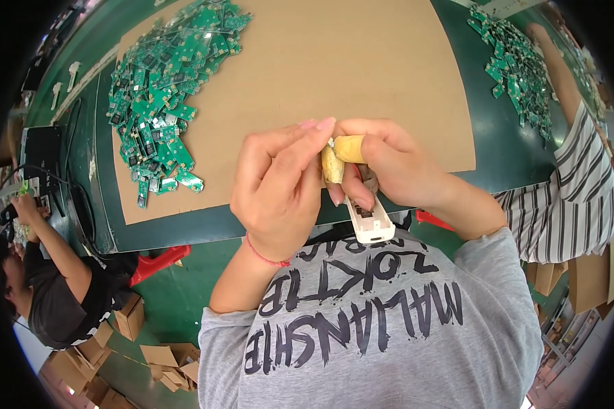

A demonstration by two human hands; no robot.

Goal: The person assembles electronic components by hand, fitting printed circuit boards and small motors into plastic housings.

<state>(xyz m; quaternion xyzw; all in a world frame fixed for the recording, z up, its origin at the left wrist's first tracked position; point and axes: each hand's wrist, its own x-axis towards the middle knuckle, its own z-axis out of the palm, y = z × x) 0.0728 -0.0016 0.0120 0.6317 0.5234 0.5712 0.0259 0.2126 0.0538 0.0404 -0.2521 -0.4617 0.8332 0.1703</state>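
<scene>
In front of my chest, over the table's near edge, both hands meet. My right hand (406, 160) has its lower fingers curled round a small white plastic housing (373, 226), an open shell with dark parts inside and a slot at its near end. A yellow finger cover (350, 148) is on the right thumb, and a second yellow cover (332, 165) appears to be on the left thumb. My left hand (280, 180) is closed in a pinch, its fingertips against the right thumb. A tiny pale bit shows between the tips, too small to name.
A large pile of green circuit boards (160, 95) covers the left of the brown cardboard sheet (320, 61). More boards (515, 75) lie at the far right, near another person's arm (559, 75). Another person (54, 286) works at left. Cardboard boxes (174, 365) stand on the floor.
</scene>
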